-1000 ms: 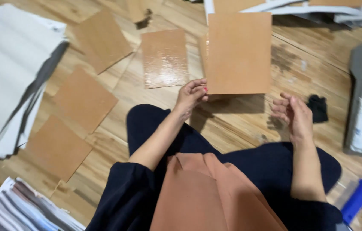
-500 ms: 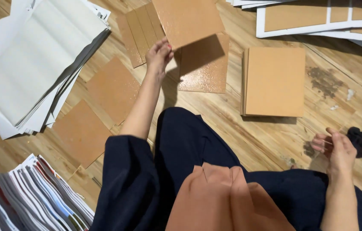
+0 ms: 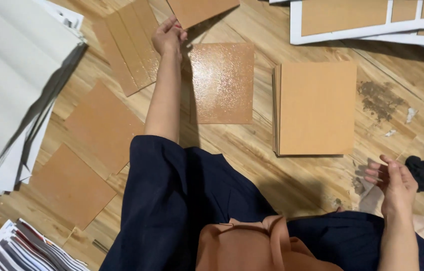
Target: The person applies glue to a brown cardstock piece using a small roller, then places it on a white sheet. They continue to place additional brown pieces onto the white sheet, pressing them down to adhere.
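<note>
Head view, looking down onto wooden floor (image 3: 252, 150). Left hand (image 3: 168, 36) stretched far forward, grip pinched on lower-left corner of a brown square sheet (image 3: 199, 10) held near top edge, lifted off the floor and tilted. Directly below that sheet: glossy, speckled brown sheet (image 3: 223, 83) flat on floor, just right of the left forearm. Right of it, close beside but apart: neat stack of matte brown sheets (image 3: 316, 108). Right hand (image 3: 393, 181) low at right, grip released, fingers loosely curled, palm empty, hovering next to small dark cloth (image 3: 418, 170). Left of the arm: ribbed brown sheet (image 3: 126, 47) and two more brown squares (image 3: 102, 125) lying separately on floor. Far left: pile of white paper (image 3: 14, 90). Bottom left: fanned striped swatches (image 3: 21, 251). Top right: white frame with brown panels (image 3: 372, 20).
</note>
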